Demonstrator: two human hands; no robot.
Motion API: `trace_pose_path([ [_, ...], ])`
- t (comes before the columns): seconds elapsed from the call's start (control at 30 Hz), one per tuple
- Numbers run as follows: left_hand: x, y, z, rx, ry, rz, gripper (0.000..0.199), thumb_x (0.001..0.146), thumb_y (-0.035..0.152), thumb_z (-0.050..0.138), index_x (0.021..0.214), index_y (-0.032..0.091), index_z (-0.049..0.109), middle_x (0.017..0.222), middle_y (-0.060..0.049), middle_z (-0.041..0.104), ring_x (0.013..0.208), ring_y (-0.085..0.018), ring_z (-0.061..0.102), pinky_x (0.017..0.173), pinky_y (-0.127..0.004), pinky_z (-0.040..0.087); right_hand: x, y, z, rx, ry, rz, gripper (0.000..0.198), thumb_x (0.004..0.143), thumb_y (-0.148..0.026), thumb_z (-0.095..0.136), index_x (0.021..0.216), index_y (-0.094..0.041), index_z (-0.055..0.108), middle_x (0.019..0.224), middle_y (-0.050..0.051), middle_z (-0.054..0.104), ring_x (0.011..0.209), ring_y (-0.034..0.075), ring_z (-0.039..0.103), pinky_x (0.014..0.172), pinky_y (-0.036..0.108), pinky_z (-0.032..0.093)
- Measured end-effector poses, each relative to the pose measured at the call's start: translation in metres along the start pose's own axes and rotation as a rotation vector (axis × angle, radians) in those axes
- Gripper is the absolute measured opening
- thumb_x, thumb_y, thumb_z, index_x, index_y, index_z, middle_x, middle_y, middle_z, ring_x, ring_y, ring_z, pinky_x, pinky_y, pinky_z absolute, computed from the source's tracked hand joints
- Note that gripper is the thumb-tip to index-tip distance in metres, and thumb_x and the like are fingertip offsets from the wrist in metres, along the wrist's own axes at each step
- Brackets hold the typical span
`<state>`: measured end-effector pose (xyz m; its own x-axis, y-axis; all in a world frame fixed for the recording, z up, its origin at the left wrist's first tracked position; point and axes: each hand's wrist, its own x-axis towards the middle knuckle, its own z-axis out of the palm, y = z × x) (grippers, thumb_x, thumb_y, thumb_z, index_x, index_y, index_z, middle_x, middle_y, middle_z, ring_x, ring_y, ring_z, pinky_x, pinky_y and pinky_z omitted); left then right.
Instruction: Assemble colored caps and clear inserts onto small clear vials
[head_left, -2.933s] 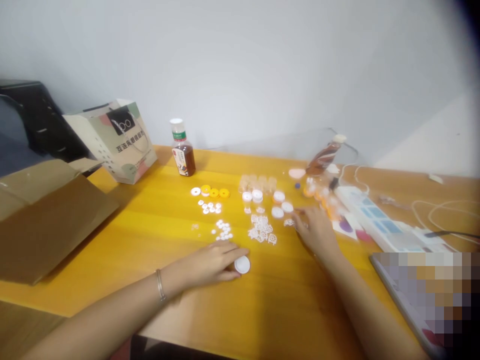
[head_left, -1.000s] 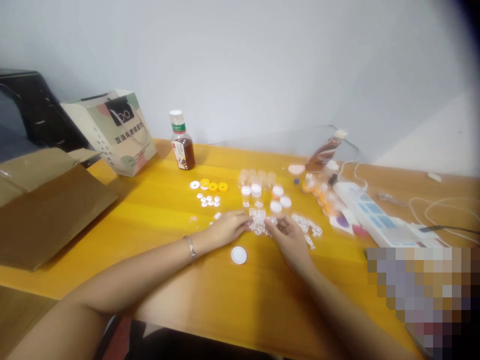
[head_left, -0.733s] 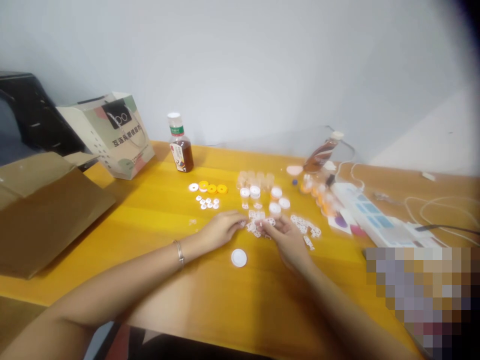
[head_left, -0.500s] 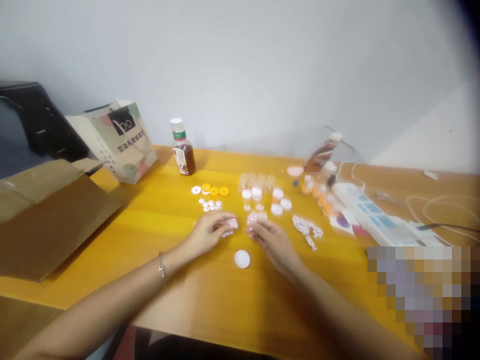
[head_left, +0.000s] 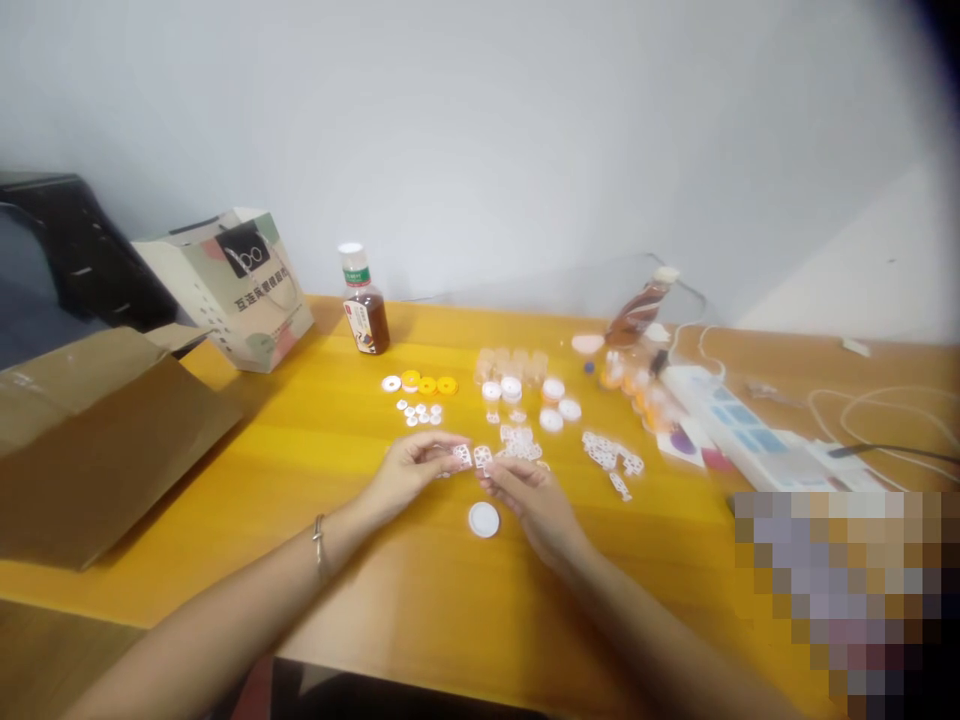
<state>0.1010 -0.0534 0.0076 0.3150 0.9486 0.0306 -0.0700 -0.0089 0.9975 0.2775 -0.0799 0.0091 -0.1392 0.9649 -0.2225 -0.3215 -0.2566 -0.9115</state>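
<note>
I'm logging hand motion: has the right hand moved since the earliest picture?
Yes. The right hand has moved left, judged against the upright bottle; it now pinches a white openwork piece.

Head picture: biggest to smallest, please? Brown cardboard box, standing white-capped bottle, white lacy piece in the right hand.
Brown cardboard box
Standing white-capped bottle
White lacy piece in the right hand

A small white openwork piece (head_left: 461, 457) is pinched in the left hand (head_left: 409, 472), its cutouts showing. A similar white lattice piece (head_left: 482, 457), held up in the right hand (head_left: 538, 502), sits just beside it, apparently not quite touching.
</note>
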Motion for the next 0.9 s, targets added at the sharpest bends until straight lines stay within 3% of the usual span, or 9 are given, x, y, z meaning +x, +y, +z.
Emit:
trace_pose_path([
  [0.3,-0.005,0.0,0.014,0.001,0.007,0.107,0.023,0.071,0.025,0.065,0.09,0.013,0.061,0.08,-0.004,0.063,0.073,-0.012,0.058,0.072,-0.026,0.048,0.0,0.008,0.005,0.01,0.041,0.001,0.021,0.059,-0.033,0.074,0.075,-0.02,0.068,0.073,0.002,0.07,0.069,0.015,0.063,0.077,0.034,0.05],
  [0.57,-0.007,-0.005,0.016,0.255,0.071,0.313,0.017,0.075,0.024,0.061,0.09,0.018,0.066,0.086,-0.005,0.054,0.075,-0.012,0.055,0.067,-0.024,0.048,-0.003,0.01,0.005,-0.009,-0.002,-0.005,0.025,0.061,-0.035,0.072,0.081,-0.02,0.071,0.08,0.003,0.071,0.073,0.016,0.065,0.081,0.036,0.049],
  [0.73,-0.008,-0.006,0.017,0.385,0.087,0.38,0.018,0.078,0.021,0.056,0.094,0.021,0.066,0.088,-0.006,0.055,0.085,-0.015,0.054,0.07,-0.026,0.047,-0.004,0.007,0.005,-0.04,-0.006,-0.026,0.022,0.064,-0.035,0.07,0.08,-0.021,0.071,0.077,0.002,0.071,0.072,0.016,0.064,0.079,0.034,0.05],
  [0.9,-0.008,-0.004,0.017,0.413,0.106,0.386,0.021,0.079,0.019,0.054,0.097,0.021,0.065,0.089,-0.005,0.054,0.082,-0.013,0.054,0.072,-0.026,0.047,-0.004,0.006,0.006,-0.058,-0.028,-0.038,0.022,0.064,-0.036,0.069,0.08,-0.02,0.071,0.073,0.002,0.07,0.072,0.016,0.064,0.079,0.034,0.05],
])
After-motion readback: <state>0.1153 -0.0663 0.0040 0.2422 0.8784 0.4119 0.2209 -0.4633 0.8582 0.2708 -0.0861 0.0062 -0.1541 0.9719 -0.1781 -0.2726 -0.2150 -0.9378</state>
